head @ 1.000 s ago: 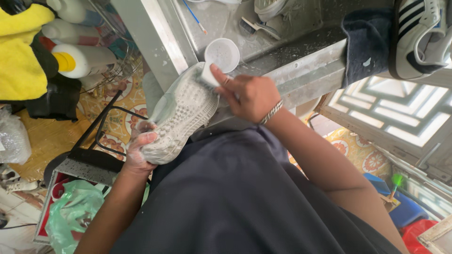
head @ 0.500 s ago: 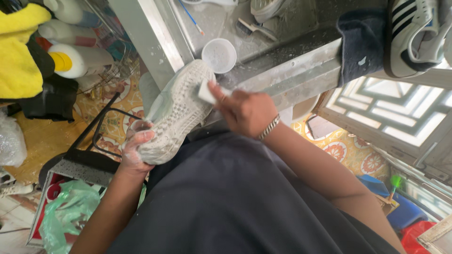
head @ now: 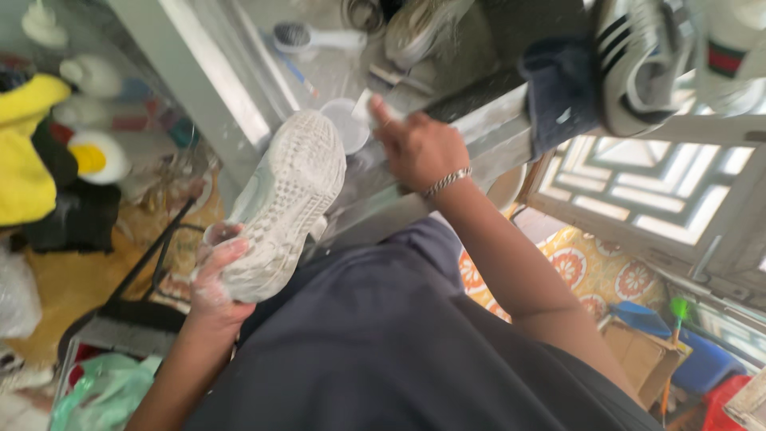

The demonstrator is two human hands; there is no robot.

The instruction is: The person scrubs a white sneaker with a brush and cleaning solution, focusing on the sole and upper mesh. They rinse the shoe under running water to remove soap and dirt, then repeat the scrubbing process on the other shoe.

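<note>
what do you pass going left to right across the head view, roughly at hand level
yellow cloth → left hand → grey shoe, sole up → white cup → right hand holding a white sponge → dark cloth → striped sneaker

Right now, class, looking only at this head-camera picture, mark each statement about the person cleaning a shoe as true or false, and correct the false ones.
1. The left hand holds a pale shoe with its sole facing the camera. True.
2. The right hand presses a white pad against the sole. False: the pad is off the shoe, beside the small white cup.
3. The right wrist wears a metal bracelet. True.
4. A striped sneaker lies on the floor. False: it sits up on the metal ledge.
</note>
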